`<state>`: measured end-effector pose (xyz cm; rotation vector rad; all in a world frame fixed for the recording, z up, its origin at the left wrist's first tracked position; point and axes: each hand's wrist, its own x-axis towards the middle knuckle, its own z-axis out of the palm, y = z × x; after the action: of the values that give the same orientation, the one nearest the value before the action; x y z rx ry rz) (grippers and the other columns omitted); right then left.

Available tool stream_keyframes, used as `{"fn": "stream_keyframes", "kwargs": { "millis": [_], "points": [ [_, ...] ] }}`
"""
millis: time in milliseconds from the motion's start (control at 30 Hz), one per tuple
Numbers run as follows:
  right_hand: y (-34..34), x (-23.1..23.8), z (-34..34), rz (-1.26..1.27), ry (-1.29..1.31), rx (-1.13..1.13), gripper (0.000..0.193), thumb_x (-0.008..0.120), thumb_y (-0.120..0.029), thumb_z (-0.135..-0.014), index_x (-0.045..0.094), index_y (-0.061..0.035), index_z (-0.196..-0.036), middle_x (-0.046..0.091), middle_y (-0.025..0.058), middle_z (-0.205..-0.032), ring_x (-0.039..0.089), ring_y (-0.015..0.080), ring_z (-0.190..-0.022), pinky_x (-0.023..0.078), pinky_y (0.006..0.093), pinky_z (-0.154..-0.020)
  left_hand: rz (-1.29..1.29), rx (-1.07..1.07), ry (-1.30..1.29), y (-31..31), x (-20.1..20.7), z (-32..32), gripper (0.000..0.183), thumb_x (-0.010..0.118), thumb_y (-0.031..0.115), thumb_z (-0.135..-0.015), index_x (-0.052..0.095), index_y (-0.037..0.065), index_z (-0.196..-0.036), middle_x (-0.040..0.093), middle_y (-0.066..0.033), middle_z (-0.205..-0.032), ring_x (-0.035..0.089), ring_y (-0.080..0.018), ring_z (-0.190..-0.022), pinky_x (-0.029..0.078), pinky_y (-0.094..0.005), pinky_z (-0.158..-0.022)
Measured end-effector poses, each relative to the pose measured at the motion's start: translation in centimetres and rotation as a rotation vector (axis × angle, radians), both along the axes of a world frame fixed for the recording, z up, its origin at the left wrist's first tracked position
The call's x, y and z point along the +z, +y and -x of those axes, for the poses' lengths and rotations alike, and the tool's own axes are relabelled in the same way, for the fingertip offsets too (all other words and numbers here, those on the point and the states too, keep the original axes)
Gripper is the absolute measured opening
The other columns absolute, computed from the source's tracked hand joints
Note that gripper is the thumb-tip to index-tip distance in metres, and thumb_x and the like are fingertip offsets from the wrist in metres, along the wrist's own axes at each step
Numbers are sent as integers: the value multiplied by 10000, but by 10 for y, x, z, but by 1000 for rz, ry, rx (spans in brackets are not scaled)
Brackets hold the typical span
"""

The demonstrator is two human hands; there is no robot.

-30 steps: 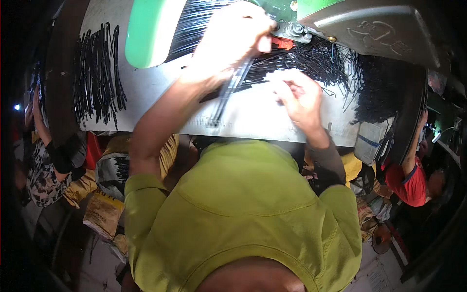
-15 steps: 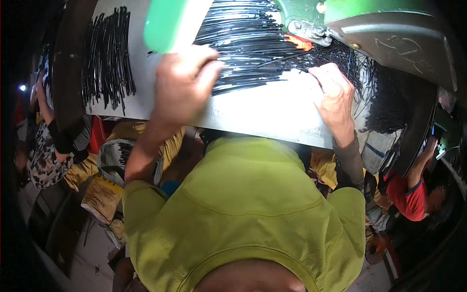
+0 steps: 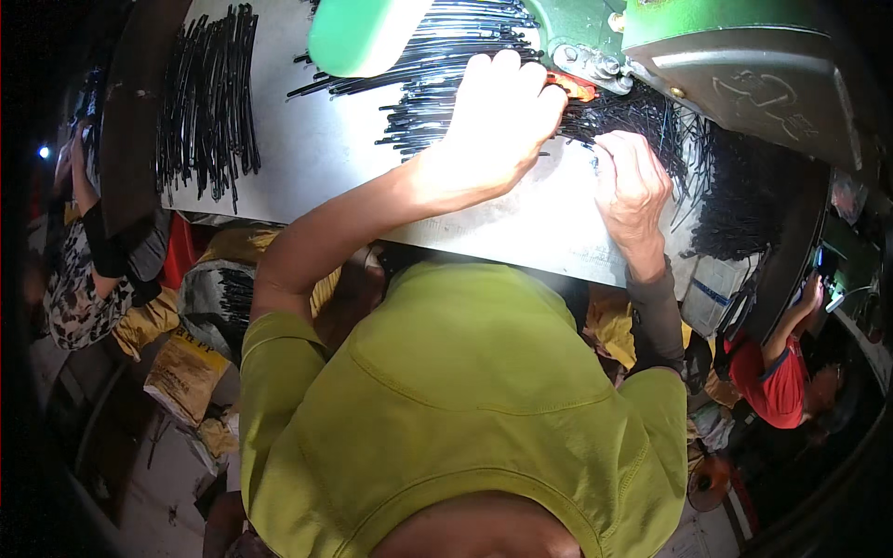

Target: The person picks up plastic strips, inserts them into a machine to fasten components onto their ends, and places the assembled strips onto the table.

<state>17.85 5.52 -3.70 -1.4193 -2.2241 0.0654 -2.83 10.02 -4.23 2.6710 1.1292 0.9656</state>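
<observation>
Thin black strips (image 3: 409, 121) lie side by side in a wide layer on the pale metal tabletop (image 3: 307, 177). Over the right part of this layer is my left hand (image 3: 502, 126), its fingers bent and its fingertips close to a small orange piece (image 3: 570, 86) on the green machine. What its fingers grip, if anything, is hidden. To the right, my right hand (image 3: 634, 186) is closed, thumb against curled fingers, beside the right ends of the strips. Glare and the fingers hide whatever it holds.
A green machine housing (image 3: 735, 56) overhangs the right side, with a metal linkage (image 3: 591, 63) below it. A green rounded part (image 3: 358, 37) juts in overhead. Another strip bundle (image 3: 209, 102) lies left; tangled black strips (image 3: 735, 195) are heaped right. People sit at both sides.
My left hand has moved right, from the left part of the strip layer to beside the orange piece. The strips' left ends now show. My right hand has barely shifted.
</observation>
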Motion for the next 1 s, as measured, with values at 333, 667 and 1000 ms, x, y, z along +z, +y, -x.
{"fn": "stream_keyframes", "kwargs": {
  "millis": [333,667,1000],
  "points": [
    [2,4,10,177,227,-115,206,618,21,-753,637,-39,-949,593,80,-788,585,211,-626,459,308,-556,521,-119,-342,5,19,20,127,522,63,-874,525,16,-991,555,-109,-756,502,-191,-578,402,-303,-515],
    [14,9,44,339,785,-170,125,629,23,-795,643,1,-917,493,-44,-577,390,-12,-472,298,168,-416,420,-15,-384,24,16,0,144,546,117,-835,602,19,-925,602,-154,-703,587,-317,-615,474,-382,-590],
    [26,14,48,271,718,-211,125,659,-1,-797,648,8,-921,481,-56,-574,398,-14,-476,299,165,-414,422,-18,-437,27,11,-2,184,563,100,-863,596,-23,-997,619,-163,-740,556,-229,-511,439,-292,-494]
  ]
}}
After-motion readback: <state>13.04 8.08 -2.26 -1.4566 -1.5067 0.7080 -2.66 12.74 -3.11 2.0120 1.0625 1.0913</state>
